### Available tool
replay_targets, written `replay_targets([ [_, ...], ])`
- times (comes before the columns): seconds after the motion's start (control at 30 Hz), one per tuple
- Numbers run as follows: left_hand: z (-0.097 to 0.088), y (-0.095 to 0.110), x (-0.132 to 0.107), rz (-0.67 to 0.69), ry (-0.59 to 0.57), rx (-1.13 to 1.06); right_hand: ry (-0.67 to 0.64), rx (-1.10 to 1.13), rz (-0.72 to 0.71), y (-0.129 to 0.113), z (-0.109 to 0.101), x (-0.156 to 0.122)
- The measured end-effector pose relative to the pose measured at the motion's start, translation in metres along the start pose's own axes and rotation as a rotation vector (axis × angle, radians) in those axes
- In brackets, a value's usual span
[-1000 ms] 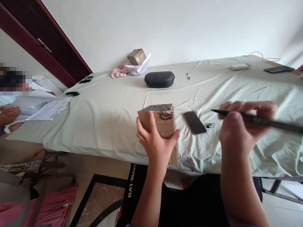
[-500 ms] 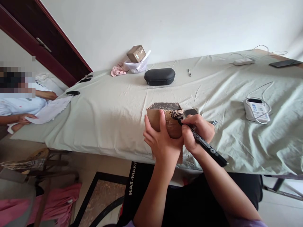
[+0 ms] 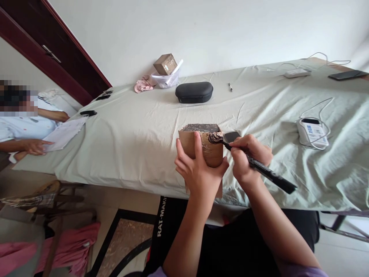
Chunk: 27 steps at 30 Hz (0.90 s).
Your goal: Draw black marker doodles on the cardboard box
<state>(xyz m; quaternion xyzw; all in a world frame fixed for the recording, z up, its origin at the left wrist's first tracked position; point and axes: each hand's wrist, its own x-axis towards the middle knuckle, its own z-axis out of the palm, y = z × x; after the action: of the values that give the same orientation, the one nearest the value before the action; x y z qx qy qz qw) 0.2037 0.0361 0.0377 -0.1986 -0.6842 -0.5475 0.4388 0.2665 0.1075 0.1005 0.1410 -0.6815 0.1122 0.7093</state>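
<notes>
**Marker on the box**

The left hand (image 3: 201,177) is clasping the cardboard box (image 3: 208,148) from the near side. The right hand (image 3: 248,157) is pinching a black marker (image 3: 259,168), tip touching the box's upper right corner. A phone (image 3: 231,136) is lying behind, mostly hidden.

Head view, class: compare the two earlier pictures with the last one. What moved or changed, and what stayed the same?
The right hand, raised away to the right a second ago, came down and left, bringing the black marker tip onto the cardboard box, where the black scribble has grown a little. In the last half second the marker's rear end tilted lower. The left hand kept its hold on the box, which stayed at the table edge.
</notes>
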Motion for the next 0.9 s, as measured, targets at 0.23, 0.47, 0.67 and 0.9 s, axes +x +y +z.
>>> replay_targets([
  [0.23,-0.008,0.004,0.001,0.001,-0.060,0.127,0.145,-0.008,0.036,0.026,-0.005,0.013],
  [0.47,-0.008,-0.001,0.000,0.036,-0.051,0.100,0.324,-0.228,0.283,0.116,-0.095,-0.003],
  [0.67,-0.007,-0.003,0.000,0.053,-0.021,0.098,0.113,0.036,0.625,0.133,-0.151,-0.023],
  [0.9,-0.003,-0.006,0.002,0.071,-0.010,0.090,-0.038,0.622,0.880,0.086,-0.102,-0.009],
])
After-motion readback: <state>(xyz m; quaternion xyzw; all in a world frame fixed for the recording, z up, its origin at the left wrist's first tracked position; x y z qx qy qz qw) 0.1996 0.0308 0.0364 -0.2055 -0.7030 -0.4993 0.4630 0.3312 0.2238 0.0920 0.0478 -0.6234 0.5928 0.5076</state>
